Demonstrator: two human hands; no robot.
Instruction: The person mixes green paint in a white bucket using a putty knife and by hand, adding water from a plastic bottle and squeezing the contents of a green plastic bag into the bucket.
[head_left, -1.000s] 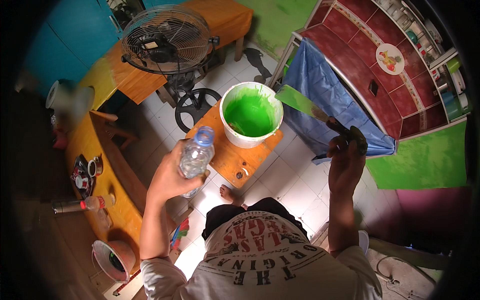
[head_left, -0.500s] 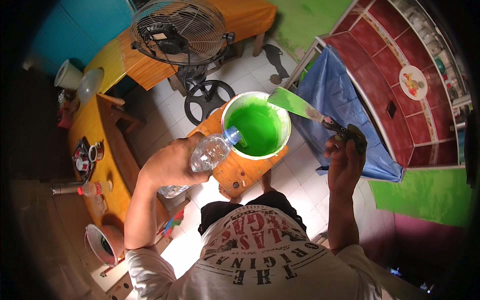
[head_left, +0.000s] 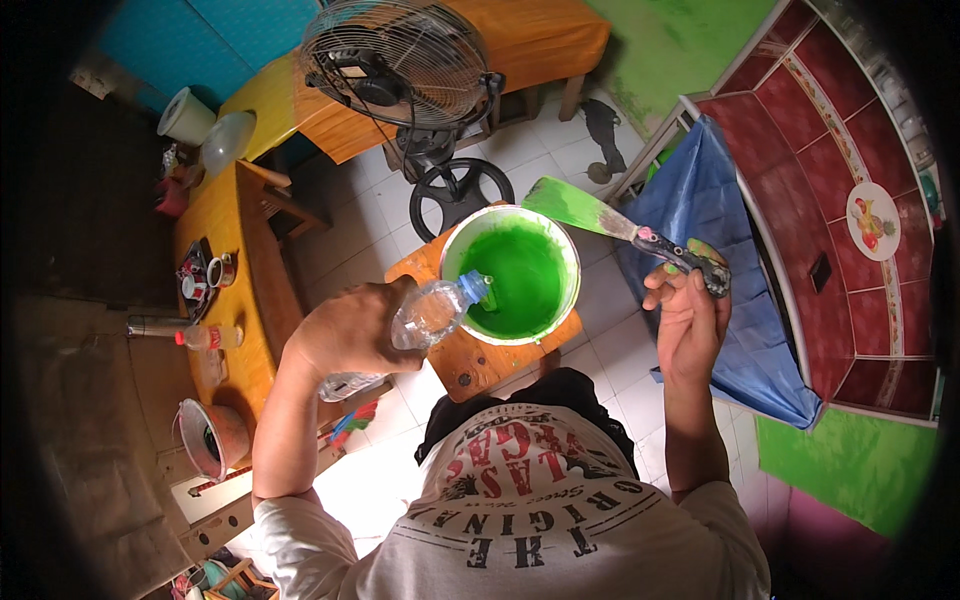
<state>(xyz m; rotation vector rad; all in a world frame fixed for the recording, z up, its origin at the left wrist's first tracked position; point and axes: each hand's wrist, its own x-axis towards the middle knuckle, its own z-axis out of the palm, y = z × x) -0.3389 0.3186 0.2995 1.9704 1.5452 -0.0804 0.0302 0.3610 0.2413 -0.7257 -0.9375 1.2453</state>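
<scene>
My left hand point(head_left: 348, 335) is wrapped around a clear plastic bottle point(head_left: 430, 316), tilted so its blue-collared mouth sits over the near left rim of a white bucket point(head_left: 573, 292). Clear liquid seems to run from the mouth. Bright green paint point(head_left: 522, 268) fills part of the bucket, which stands on a wooden stool point(head_left: 474, 368). In my right hand point(head_left: 690, 330) is the dark handle of a putty knife point(head_left: 570, 205), its wide blade coated green. The blade points left, its tip above the bucket's far rim. Green smears show at the handle.
Beyond the bucket stands a black fan point(head_left: 400, 65) on a round base. An orange-covered table point(head_left: 240, 290) along the left carries cups and a bottle. A pail point(head_left: 215, 440) is at the lower left. Blue sheeting point(head_left: 690, 215) hangs by the red-tiled counter point(head_left: 800, 170) at right.
The view has shifted, so the surroundings sit farther right and lower. The putty knife has moved left relative to the bucket, and my right palm is turned up more. The bottle stays tipped over the rim.
</scene>
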